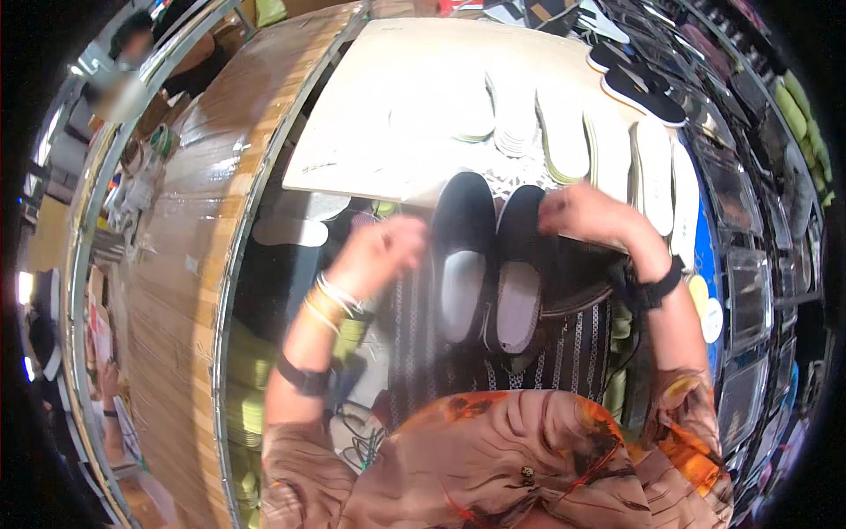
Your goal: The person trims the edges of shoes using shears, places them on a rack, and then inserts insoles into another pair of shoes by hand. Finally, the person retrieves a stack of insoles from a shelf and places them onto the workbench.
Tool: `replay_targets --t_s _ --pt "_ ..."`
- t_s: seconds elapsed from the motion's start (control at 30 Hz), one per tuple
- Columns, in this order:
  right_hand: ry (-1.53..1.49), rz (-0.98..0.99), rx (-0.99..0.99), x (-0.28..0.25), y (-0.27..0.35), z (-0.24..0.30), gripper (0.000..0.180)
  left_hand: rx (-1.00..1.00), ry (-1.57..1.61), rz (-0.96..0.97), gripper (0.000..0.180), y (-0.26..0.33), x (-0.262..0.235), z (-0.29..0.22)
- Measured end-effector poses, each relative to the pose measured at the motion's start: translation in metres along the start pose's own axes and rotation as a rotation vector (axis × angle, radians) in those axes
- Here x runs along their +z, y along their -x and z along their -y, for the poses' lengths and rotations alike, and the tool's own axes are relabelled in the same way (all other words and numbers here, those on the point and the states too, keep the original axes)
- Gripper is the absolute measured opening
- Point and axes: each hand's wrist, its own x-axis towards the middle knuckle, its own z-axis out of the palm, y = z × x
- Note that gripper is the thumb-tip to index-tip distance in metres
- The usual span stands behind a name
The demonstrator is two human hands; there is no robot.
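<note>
Two black slip-on shoes lie side by side in front of me, toes pointing away, at the near edge of a pale board: the left shoe point(463, 207) and the right shoe point(523, 220). Light grey insoles show inside both. My left hand point(383, 251) hovers just left of the left shoe, its fingers curled and blurred. By the toe of the right shoe is my right hand point(590, 216), fingers bunched together at the shoe's outer side. Whether either hand pinches something small cannot be made out. Another dark shoe point(577, 286) lies partly hidden below my right wrist.
The pale board point(361, 115) bears a row of white shoe soles point(564, 145). Dark shoes point(643, 95) lie at its far right corner. Left runs a taped brown surface point(185, 282) with a metal edge. Clear plastic boxes point(745, 282) line the right. A person point(132, 44) is at the far left.
</note>
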Motion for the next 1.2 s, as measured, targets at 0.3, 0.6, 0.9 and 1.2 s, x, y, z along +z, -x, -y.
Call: replay_targets --t_s 0.3,0.6,0.9,1.2 --pt "0.480 -0.119 -0.213 0.030 -0.198 0.093 0.033 0.449 -1.093 -0.374 0.040 -0.129 -0.107 0.048" --pt "0.614 -0.122 -0.302 0.041 -0.229 0.080 0.022 0.233 -1.144 -0.078 0.034 -0.155 -0.125 0.046" --pt "0.627 -0.747 -0.325 0.020 -0.168 0.104 0.034 0.406 -0.875 -0.697 0.024 -0.121 -0.135 0.010" --pt "-0.700 -1.018 -0.136 -0.039 0.149 0.044 0.044 0.383 0.035 -0.671 0.030 0.043 -0.082 -0.061"
